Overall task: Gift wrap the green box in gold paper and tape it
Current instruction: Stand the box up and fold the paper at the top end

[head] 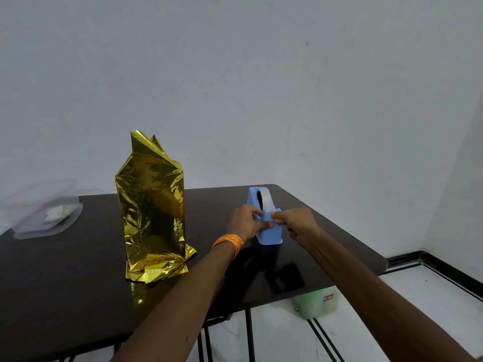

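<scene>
Gold-wrapped box (151,205): upright on table (78,270), 9 o'clock of tape dispenser (270,235), apart. Left hand (244,222): clamped on dispenser's 9 o'clock flank. Right hand (298,226): pinching cutter (267,216), 3 o'clock side.

We cannot see the box; gold paper (153,205) hides it. Any tape between left hand (245,220) and right hand (295,223) at the dispenser (270,235) is too small to tell. Clear bag (47,218): blurred, contents unreadable.
</scene>
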{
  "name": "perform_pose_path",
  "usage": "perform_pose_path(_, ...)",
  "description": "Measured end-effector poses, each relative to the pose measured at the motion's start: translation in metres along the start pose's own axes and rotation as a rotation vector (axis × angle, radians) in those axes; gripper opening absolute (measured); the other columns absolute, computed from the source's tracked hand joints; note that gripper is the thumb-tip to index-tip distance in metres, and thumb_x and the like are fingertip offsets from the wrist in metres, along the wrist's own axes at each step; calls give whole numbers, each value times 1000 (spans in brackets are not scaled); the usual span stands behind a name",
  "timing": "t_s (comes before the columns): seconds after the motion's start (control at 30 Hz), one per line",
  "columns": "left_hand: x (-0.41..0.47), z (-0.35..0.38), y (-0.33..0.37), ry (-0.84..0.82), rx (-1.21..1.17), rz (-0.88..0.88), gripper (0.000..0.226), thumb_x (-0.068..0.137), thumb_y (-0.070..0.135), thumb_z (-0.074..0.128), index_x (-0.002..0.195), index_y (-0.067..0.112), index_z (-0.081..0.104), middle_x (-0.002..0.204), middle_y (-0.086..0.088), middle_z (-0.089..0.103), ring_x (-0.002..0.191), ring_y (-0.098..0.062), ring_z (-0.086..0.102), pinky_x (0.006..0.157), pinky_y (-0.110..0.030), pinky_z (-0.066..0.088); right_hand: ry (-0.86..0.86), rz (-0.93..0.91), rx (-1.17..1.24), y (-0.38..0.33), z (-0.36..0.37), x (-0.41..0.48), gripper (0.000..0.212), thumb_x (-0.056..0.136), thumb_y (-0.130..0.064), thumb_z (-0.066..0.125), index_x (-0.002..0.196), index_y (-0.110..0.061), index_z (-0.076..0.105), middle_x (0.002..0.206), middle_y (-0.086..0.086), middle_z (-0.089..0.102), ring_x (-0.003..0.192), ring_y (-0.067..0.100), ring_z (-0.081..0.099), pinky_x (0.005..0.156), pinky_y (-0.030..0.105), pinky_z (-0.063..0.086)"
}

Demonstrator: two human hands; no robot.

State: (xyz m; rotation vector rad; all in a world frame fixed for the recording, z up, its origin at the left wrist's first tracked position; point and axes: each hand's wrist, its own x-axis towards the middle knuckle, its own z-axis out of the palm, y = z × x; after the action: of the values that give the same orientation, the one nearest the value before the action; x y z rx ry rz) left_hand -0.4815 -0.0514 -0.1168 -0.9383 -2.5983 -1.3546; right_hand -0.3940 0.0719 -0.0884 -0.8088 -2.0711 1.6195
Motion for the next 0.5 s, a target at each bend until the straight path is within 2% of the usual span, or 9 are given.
perform_pose_path(0.1, -2, -1, 2, 3, 4, 4, 42, 73, 39, 84, 100, 9, 73, 92, -9, 71, 81, -23, 66, 70, -36, 55, 3, -52, -75, 4, -2, 1, 28, 81, -20, 80, 88, 7, 73, 84, 15, 71, 46, 11, 46, 39, 21, 34)
perform_pose_path(0.17, -1, -1, 1, -2, -6, -4, 41, 72, 39, 85, 99, 10, 73, 89, -8, 70, 79, -23, 66, 67, -36, 56, -5, -145, -187, 3, -7, 2, 23, 81, -18, 79, 73, 4, 71, 70, 9, 66, 47, 10, 47, 40, 19, 34)
perform_pose_path(0.23, -1, -1, 1, -5, -2, -5, 41, 71, 39, 86, 96, 9, 73, 85, -8, 69, 76, -23, 66, 66, -39, 57, -18, -206, -387, 3, -11, -1, 28, 77, -14, 79, 58, -4, 61, 56, 3, 53, 48, 12, 43, 45, 23, 33)
perform_pose_path(0.3, -1, -1, 0, -3, 2, -2, 43, 71, 38, 86, 98, 7, 73, 86, -10, 70, 78, -24, 66, 69, -40, 56, 6, -227, -525, 10, -12, -5, 34, 77, -16, 79, 53, -10, 56, 53, 0, 51, 48, 13, 45, 47, 25, 37)
perform_pose_path(0.4, -2, -5, -1, -66, 42, 17, 50, 69, 34, 88, 109, 10, 70, 90, -6, 70, 83, -20, 65, 76, -35, 55, 84, -360, -446, 18, -19, -13, 28, 86, -24, 73, 63, -8, 69, 61, 3, 67, 55, 14, 58, 56, 31, 51)
perform_pose_path(0.5, -5, -14, 0, -160, 137, 20, 63, 70, 30, 88, 125, 15, 62, 100, -5, 70, 91, -21, 65, 84, -36, 55, -12, -438, -333, 2, -25, -22, 25, 92, -30, 65, 79, -11, 73, 75, 7, 68, 67, 13, 56, 62, 29, 45)
